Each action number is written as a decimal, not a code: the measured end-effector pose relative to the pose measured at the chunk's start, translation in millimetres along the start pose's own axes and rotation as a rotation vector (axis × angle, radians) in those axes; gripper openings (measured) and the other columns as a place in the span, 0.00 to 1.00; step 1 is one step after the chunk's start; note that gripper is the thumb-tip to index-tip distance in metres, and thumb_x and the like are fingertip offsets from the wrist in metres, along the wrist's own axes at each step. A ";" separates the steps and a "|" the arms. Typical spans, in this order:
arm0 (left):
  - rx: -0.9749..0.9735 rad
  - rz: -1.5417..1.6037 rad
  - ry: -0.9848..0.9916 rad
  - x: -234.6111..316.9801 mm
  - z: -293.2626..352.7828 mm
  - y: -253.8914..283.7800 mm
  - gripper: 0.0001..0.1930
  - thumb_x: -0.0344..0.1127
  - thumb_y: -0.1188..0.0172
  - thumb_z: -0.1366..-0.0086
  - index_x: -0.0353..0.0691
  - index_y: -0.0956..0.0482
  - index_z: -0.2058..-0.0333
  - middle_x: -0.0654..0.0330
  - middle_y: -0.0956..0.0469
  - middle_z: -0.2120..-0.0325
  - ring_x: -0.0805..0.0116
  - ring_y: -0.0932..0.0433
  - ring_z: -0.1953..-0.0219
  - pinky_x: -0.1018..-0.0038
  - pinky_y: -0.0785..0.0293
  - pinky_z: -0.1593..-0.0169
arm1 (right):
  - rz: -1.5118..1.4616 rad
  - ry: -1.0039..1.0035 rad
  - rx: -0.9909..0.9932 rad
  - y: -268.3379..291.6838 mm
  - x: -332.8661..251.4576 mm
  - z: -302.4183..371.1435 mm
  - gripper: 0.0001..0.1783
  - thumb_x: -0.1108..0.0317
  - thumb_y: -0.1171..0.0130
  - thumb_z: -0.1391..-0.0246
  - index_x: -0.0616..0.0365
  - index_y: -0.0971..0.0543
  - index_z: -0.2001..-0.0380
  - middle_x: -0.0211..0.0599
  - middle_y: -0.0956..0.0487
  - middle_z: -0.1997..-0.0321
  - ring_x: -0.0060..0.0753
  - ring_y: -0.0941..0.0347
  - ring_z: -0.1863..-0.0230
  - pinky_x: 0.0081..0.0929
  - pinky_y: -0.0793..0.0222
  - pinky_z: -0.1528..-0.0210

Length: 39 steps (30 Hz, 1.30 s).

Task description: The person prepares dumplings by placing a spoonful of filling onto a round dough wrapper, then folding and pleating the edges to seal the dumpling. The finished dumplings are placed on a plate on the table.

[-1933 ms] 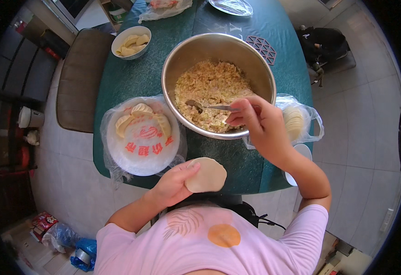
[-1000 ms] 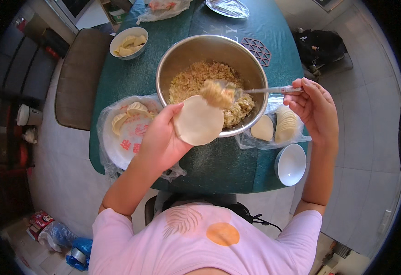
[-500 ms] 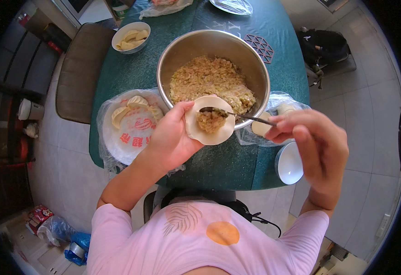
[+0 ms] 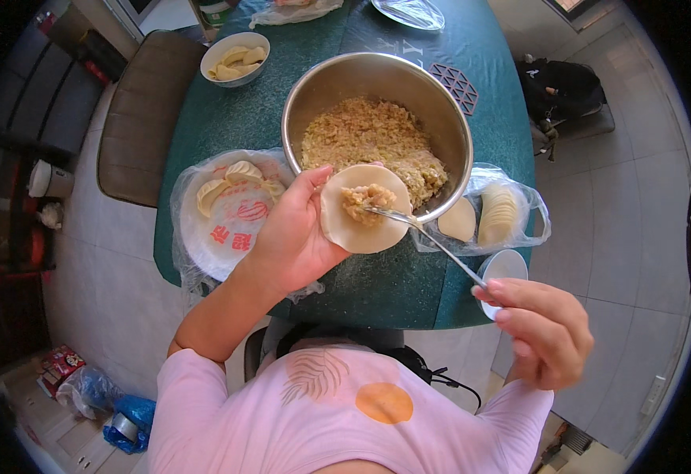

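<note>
A round dumpling wrapper [image 4: 341, 227] lies across the fingers of my left hand [image 4: 292, 233], its thumb on the left rim. On the wrapper's middle sits a lump of minced filling [image 4: 359, 201]. My right hand [image 4: 547, 325] pinches the handle end of a metal spoon [image 4: 448, 254], whose bowl touches the filling. Just beyond my left hand stands a large steel bowl [image 4: 462, 130] part full of the same filling. Left of it, a plastic-covered plate [image 4: 227, 229] carries a few folded dumplings [image 4: 214, 192].
Stacked wrappers [image 4: 498, 215] lie in a clear plastic bag right of the steel bowl. A small white bowl [image 4: 506, 265] is by the table's right edge. Farther back are a bowl of yellowish pieces [image 4: 236, 63], a hexagonal trivet [image 4: 454, 87] and a plastic-wrapped plate [image 4: 410, 13].
My right hand has moved down toward me, so the spoon now slants from the lower right. The filling has shifted slightly up on the wrapper, and the stacked wrappers show more fully.
</note>
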State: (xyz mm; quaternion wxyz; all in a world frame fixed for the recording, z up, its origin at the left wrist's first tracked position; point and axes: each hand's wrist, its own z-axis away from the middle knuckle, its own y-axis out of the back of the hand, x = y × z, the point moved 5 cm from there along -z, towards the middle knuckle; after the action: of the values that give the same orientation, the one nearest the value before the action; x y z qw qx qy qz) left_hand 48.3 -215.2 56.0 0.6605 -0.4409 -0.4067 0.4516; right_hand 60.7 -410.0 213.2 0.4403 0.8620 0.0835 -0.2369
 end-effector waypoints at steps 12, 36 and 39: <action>-0.127 -0.006 0.043 0.6 5.9 -7.9 0.28 0.50 0.65 0.30 0.32 0.41 0.41 0.50 0.35 0.44 0.58 0.35 0.41 0.59 0.43 0.36 | 0.048 0.021 0.046 -7.4 -5.0 6.4 0.15 0.62 0.51 0.39 0.63 0.23 0.69 0.50 0.19 0.65 0.43 0.19 0.70 0.28 0.23 0.71; -0.013 -0.158 0.172 -5.2 8.7 -4.8 0.38 0.58 0.67 0.32 0.24 0.46 0.40 0.38 0.38 0.43 0.43 0.37 0.41 0.57 0.45 0.35 | 0.030 0.150 0.024 -9.3 0.1 5.4 0.11 0.68 0.43 0.45 0.68 0.23 0.70 0.54 0.20 0.67 0.45 0.20 0.70 0.30 0.22 0.73; -0.006 -0.153 0.139 -1.3 13.2 -3.5 0.38 0.58 0.67 0.32 0.24 0.46 0.40 0.38 0.37 0.43 0.46 0.36 0.41 0.58 0.46 0.35 | -0.011 0.217 0.004 -15.1 7.1 5.3 0.12 0.66 0.44 0.44 0.67 0.23 0.71 0.55 0.20 0.68 0.45 0.20 0.70 0.31 0.22 0.73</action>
State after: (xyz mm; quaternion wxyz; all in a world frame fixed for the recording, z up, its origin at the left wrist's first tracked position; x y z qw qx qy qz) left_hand 36.5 -214.3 62.8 0.7183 -0.4409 -0.3936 0.3671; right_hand 59.8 -405.6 196.3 0.4253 0.8831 0.1350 -0.1447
